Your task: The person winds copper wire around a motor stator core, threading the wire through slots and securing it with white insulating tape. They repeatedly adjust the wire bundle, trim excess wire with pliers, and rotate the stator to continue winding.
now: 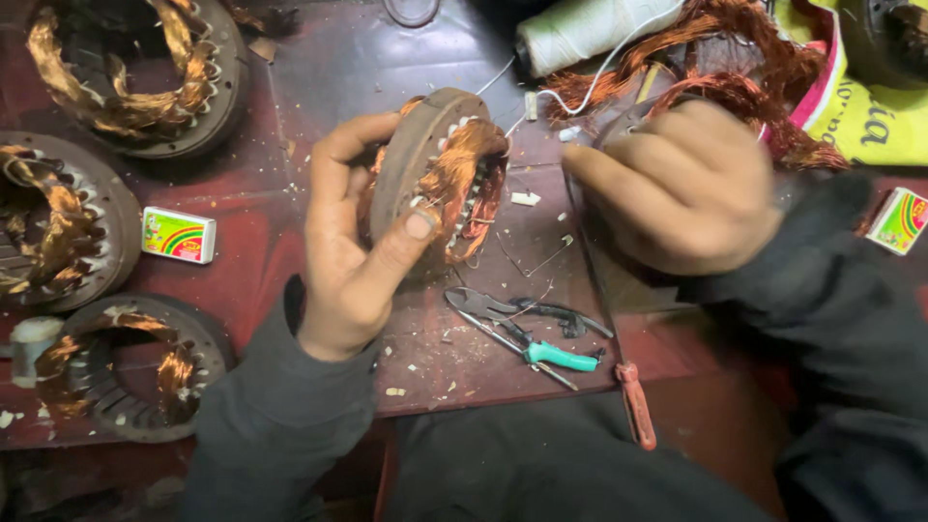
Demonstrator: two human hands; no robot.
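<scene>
My left hand [353, 242] grips a round motor stator [440, 169] with copper wire windings, held on edge above the dark red worktop [319, 87]. Thumb and fingers wrap its metal rim. My right hand [677, 184] hovers to the right of the stator, fingers closed, pulling a white thread [590, 82] that runs from the stator up to a white thread spool [580, 29] at the top. What the right fingers pinch is blurred.
Three more wound stators [135, 68] [53, 232] [126, 362] lie at the left. A small colourful box [179, 235] sits beside them, another box [899, 220] at the right edge. Pliers [522, 311], a green-handled tool [556, 356] and an orange-handled tool [633, 401] lie below. Loose copper wire [744, 58] is heaped top right.
</scene>
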